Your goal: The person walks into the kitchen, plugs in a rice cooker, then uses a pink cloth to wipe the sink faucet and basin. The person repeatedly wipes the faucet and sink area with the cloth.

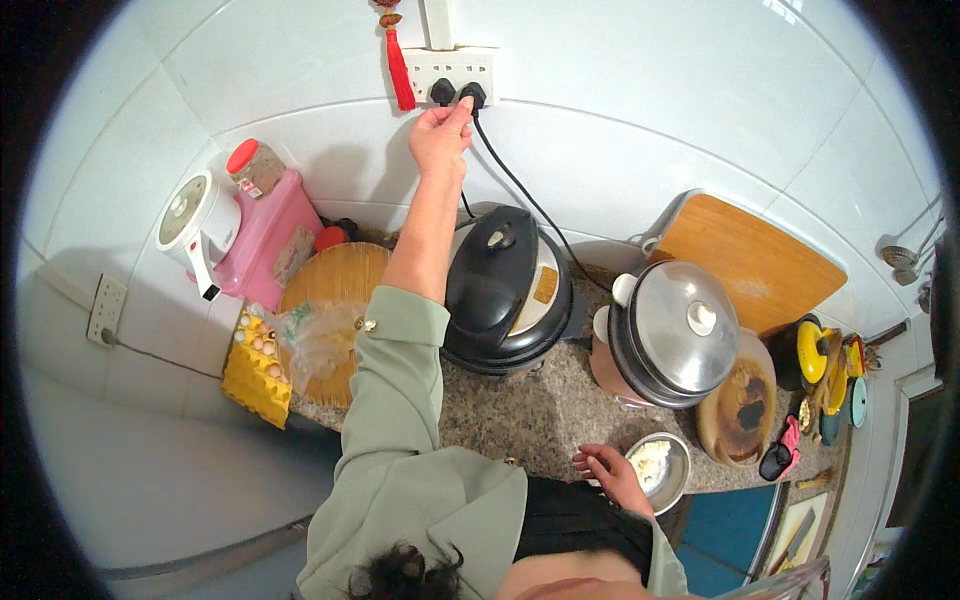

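Observation:
My left hand [442, 131] reaches up to the wall, thumb and fingers on a black power plug [473, 95] in the white socket strip [484, 67]. A second black plug [442, 91] sits beside it. The first plug's cord runs down behind a pot with a metal lid [679, 326], on a pale base. Below my left hand stands a black rice cooker [495, 281], lid down. My right hand [615, 476] is low at the counter edge, fingers apart and holding nothing, beside a metal bowl [679, 480] with pale food in it.
Left on the granite counter [495, 420] are a yellow egg tray [255, 382], a round bamboo mat [330, 270], and a pink box [262, 232] under a white electric pot [202, 217]. Right are a wooden board [750, 255], a scorched clay lid [739, 405] and a knife [802, 529] on a board.

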The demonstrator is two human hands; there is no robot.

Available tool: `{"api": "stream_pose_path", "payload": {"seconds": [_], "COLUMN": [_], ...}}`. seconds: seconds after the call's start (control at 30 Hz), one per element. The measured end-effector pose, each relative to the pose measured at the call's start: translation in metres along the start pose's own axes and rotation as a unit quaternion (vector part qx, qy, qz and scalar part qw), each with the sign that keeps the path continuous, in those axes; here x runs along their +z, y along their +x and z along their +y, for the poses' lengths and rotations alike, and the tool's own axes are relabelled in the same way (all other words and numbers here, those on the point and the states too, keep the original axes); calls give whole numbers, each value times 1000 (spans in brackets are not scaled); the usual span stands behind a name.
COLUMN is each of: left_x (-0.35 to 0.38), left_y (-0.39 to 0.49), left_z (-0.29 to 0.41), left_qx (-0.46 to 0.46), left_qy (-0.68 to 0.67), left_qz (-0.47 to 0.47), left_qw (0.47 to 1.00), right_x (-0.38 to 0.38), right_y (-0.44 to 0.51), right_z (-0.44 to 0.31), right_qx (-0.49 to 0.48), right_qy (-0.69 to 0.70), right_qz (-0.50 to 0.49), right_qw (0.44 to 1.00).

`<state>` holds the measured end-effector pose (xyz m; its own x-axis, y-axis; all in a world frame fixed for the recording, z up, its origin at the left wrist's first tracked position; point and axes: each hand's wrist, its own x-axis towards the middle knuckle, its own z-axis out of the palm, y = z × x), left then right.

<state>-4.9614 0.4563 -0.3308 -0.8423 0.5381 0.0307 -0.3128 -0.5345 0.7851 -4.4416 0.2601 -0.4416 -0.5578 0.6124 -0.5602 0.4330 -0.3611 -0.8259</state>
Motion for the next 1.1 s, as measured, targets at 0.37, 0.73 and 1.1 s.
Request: {"api": "stream_pose_path", "payload": {"seconds": [0.37,0.73,1.1], "left_x": [21,59,47], "left_y": [-15,-141,-428], "left_z": [-12,-18,-72], "left_qx": [-58,-84,-205], "left_qy": [60,-88,244], "left_qz": [-9,-236,-511], "left_qw": [996,964,798], "right_x": [24,0,-115], "right_y": [-19,-44,-103], "right_z": [0,22,74], "right_qx": [49,-82,-139], "right_qy": [-117,-76,-94], "right_qz": [28,143,183], "right_qw": [992,983,969]}}
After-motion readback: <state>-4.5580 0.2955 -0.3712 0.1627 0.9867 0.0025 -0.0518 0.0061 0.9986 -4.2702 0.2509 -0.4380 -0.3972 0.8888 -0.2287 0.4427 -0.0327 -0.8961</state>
